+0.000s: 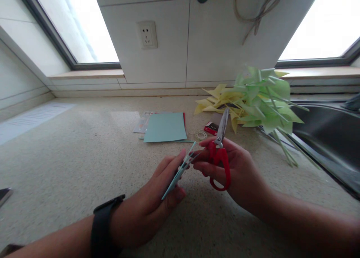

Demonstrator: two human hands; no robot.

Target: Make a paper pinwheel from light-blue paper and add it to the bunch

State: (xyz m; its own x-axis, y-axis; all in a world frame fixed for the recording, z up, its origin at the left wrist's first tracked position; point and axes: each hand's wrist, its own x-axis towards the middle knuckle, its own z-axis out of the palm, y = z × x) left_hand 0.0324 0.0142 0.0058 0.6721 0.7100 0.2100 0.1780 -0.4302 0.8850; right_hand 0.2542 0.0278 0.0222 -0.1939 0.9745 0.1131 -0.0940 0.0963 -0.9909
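Between the thumb and fingers of my left hand is a folded piece of light blue paper, seen nearly edge-on. My right hand holds red-handled scissors with the blades together and pointing up, away from me. The right fingertips reach the paper's upper edge, where thin layers stand apart. Behind both hands, a stack of light blue paper squares lies on the counter. A roll of clear tape and a small red and black box sit right of the stack.
Yellow paper pinwheels and green pinwheels on sticks lie at the back right, beside a metal sink. Printed sheets rest at the left of the speckled counter. A socket is on the wall.
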